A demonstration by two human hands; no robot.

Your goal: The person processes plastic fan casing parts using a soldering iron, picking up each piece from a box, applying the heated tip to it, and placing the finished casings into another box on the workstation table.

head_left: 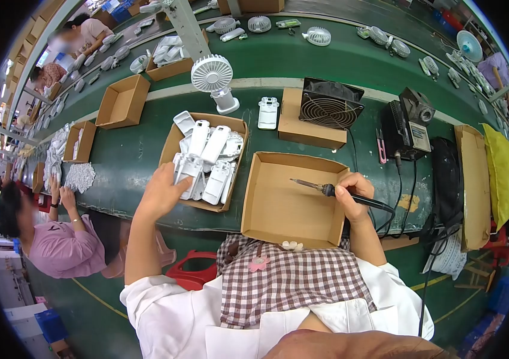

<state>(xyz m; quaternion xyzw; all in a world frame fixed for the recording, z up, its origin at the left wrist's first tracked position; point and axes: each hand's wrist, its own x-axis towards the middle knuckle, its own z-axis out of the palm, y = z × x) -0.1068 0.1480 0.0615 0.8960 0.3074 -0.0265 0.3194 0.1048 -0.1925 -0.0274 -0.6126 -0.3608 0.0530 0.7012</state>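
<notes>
Touching white casing in parts box, left hand, grip unclear; casing likely light, stiff, best side-held. Right of box, right hand clamping soldering iron.

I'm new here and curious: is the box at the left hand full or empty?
Full: white parts are heaped in the box, left hand among them.

Your left forearm extends straight forward; left hand turned inward, back facing up, thumb spread from fingers, fingertips partly hidden, grip unclear. Your right forearm slants forward and inward; right hand closed pen-style, fingers curled, thumb opposing them. Hands well apart.
</notes>
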